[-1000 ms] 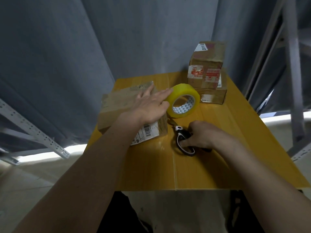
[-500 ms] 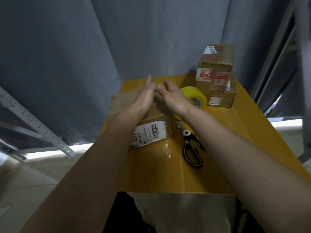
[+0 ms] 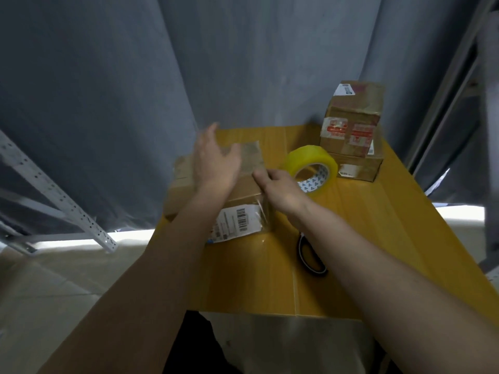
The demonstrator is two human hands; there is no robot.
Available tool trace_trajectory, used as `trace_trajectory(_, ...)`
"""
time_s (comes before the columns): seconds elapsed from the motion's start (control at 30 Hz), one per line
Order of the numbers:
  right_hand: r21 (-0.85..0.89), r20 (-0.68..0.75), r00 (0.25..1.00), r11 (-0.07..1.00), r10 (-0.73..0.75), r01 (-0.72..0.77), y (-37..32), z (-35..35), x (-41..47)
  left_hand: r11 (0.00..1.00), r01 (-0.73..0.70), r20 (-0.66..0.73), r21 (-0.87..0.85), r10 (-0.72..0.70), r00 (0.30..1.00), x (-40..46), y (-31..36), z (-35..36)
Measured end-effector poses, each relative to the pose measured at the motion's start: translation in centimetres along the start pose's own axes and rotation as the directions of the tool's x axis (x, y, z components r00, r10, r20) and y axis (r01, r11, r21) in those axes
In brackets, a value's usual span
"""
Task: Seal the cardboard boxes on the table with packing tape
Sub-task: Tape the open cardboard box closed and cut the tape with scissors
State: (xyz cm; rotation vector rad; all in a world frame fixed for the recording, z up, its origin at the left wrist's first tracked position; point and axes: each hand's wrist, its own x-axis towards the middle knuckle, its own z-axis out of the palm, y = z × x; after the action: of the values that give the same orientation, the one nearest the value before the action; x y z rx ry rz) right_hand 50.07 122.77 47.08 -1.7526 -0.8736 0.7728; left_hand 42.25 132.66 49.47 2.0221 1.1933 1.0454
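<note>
A brown cardboard box (image 3: pixel 243 190) with a barcode label on its near side lies on the left of the yellow table (image 3: pixel 351 252). My left hand (image 3: pixel 213 160) lies over the box top with straight fingers, blurred. My right hand (image 3: pixel 278 184) presses on the box's right top edge, fingers flat. A roll of yellowish packing tape (image 3: pixel 310 168) stands tilted just right of the box. Black-handled scissors (image 3: pixel 310 255) lie on the table, partly hidden under my right forearm.
Two taped cardboard boxes (image 3: pixel 351 130) are stacked at the table's back right corner. Grey curtains hang behind the table. Perforated metal shelving struts (image 3: pixel 54 190) stand at the left, and a metal frame stands at the right.
My right hand let go of the scissors and came to the box. Both hands then slid along the box top, the left hand moving further back and the right towards the near right edge.
</note>
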Motion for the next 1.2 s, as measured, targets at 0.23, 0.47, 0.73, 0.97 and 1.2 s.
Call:
trace_trajectory(0.23,0.105,-0.044,0.999,0.994,-0.002,0.006,-0.5,1.4,-0.9,0.835,0.391,0.091,0.386,-0.457,0.885,0.9,-3.0,-6.2)
trace_trajectory(0.47,0.070,0.013,0.990,0.988,-0.140,0.138,0.6,1.9,-0.8,0.966,0.106,-0.382,-0.235,-0.192,0.904,-1.0,-2.5,-6.7)
trace_trajectory(0.73,0.129,-0.084,0.994,0.990,0.068,-0.056,1.7,2.0,0.2,0.952,-0.215,-0.375,-0.217,0.122,0.919,-4.5,-4.3,-5.0)
trace_trajectory(0.97,0.226,-0.314,0.935,0.969,0.167,-0.097,1.0,1.9,0.7,0.743,-0.570,-0.308,0.350,0.666,0.679,-5.2,-4.0,-4.8)
trace_trajectory(1.2,-0.100,-0.585,0.686,0.878,-0.432,0.468,-2.3,1.9,-1.9,0.614,-0.696,0.304,0.371,0.628,0.716,-2.3,-1.7,-8.9)
